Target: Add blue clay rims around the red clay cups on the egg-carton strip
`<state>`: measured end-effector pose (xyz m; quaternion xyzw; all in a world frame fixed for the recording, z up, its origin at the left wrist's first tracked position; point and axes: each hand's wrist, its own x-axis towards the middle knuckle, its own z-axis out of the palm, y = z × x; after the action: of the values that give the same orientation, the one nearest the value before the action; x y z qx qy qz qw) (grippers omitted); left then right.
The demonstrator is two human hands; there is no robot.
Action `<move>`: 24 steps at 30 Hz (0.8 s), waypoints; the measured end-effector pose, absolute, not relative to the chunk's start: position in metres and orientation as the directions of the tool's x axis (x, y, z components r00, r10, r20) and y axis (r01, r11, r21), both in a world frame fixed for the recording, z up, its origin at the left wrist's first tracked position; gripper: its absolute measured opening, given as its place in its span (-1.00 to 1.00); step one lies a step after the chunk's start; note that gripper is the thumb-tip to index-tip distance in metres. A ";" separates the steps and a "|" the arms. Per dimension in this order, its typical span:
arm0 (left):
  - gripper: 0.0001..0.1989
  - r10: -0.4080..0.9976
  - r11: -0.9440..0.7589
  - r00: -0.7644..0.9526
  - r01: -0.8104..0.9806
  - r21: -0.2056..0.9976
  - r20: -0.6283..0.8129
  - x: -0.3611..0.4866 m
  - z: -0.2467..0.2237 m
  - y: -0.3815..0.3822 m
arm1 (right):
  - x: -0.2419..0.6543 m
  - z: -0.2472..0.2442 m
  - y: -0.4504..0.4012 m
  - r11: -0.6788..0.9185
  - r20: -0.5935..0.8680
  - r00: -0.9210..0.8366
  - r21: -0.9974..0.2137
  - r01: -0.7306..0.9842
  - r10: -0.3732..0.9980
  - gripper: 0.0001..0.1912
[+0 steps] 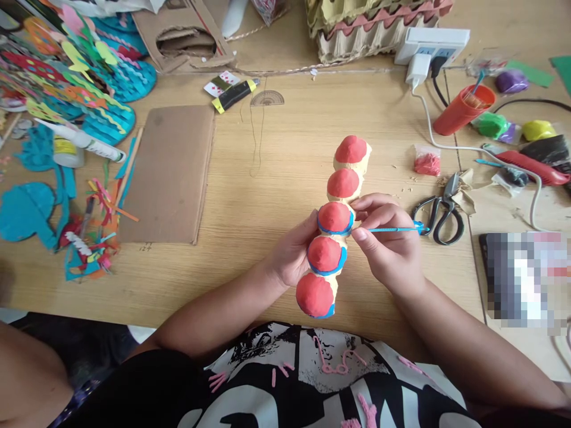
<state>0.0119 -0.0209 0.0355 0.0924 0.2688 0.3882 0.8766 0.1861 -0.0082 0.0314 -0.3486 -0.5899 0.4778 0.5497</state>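
A strip of egg carton cups (336,238) is held up over the table, its several domes covered in red clay. Blue clay (327,272) edges the lower domes; the two farthest show only red and the pale carton. My left hand (294,252) grips the strip from its left side, fingers partly hidden behind it. On the other side, my right hand (390,244) pinches a thin blue plastic clay tool (392,229). The tool's tip end is hidden by the fingers beside the middle dome, where the right fingertips meet the strip.
Black-handled scissors (439,211) and a red clay packet (427,162) lie to the right. Beyond them are a tilted orange cup (464,110) and a white power strip (432,44) with cables. Cardboard (167,172) and paper scraps (96,238) lie left; egg trays (375,30) stand behind.
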 end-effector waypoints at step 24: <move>-0.62 0.830 0.553 0.465 -0.623 0.553 -0.307 0.017 0.037 -0.022 | 0.181 0.035 -0.015 0.349 0.358 -0.133 -0.933 -0.086 0.924 -0.88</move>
<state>0.0174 -0.0225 0.0372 0.1853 0.2803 0.4347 0.8355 0.1813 -0.0149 0.0347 -0.3482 -0.6019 0.4518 0.5589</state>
